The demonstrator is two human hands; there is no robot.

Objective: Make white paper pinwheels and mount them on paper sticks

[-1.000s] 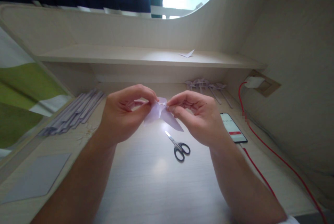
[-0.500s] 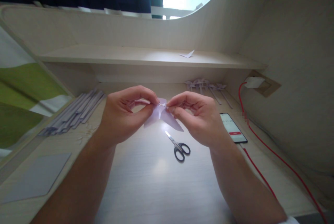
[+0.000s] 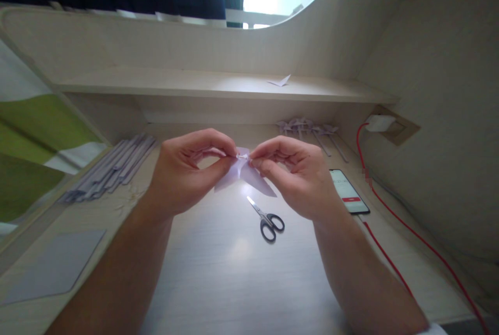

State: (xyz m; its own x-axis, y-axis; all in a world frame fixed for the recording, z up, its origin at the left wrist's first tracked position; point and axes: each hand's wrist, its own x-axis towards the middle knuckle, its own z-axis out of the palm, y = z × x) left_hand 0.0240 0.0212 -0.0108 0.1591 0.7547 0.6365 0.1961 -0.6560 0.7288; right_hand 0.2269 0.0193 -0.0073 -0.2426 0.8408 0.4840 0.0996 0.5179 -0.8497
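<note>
Green and white cloth [image 3: 27, 155] hangs at the far left, beside the counter [image 3: 226, 283]. Next to it, a flat pale sheet [image 3: 58, 262] lies near the front, and behind that a row of narrow paper strips [image 3: 111, 171] lies slantwise, some overlapping. Small off-white bits [image 3: 130, 197], too blurred to identify, are scattered just right of the strips.

The left hand [image 3: 191, 174] pinches the left side of a thin, pale lilac paper piece [image 3: 257, 181], thumb and forefinger closed on it. This piece is held above the middle of the counter, between the two hands, its pointed flaps spreading downward. Scissors [image 3: 268, 223] with black handles lie below it, blades toward the back. On the shelf [image 3: 175, 80] behind sits a creased paper scrap [image 3: 280, 81]. The right hand [image 3: 296, 174] pinches the piece's right side, fingertips nearly meeting the left's. Behind it lie several paper pinwheels [image 3: 304, 127] on sticks; then come a phone [image 3: 349, 192], a white plug [image 3: 380, 123] and a red cable [image 3: 424, 244].
</note>
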